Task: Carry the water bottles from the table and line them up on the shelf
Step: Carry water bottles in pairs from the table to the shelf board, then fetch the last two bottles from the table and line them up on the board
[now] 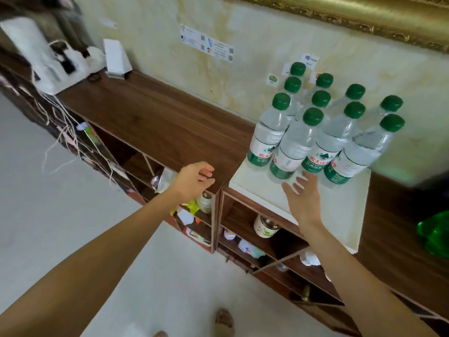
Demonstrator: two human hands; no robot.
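Note:
Several clear water bottles (pixel 298 142) with green caps and green-and-red labels stand in rows on a cream mat (pixel 340 215) atop the dark wooden shelf unit (pixel 150 117), against the wall. My right hand (pixel 303 198) is open, fingers spread, just in front of the nearest bottles without touching them. My left hand (pixel 194 178) hovers over the front edge of the wooden top, left of the mat, fingers loosely curled and holding nothing.
White devices and tangled cables (pixel 56 64) crowd the left end of the shelf top. A green bag (pixel 435 229) sits at the right. Cubbies below hold jars, packets and small items (pixel 266 227). Pale floor lies beneath, with my feet visible at the bottom.

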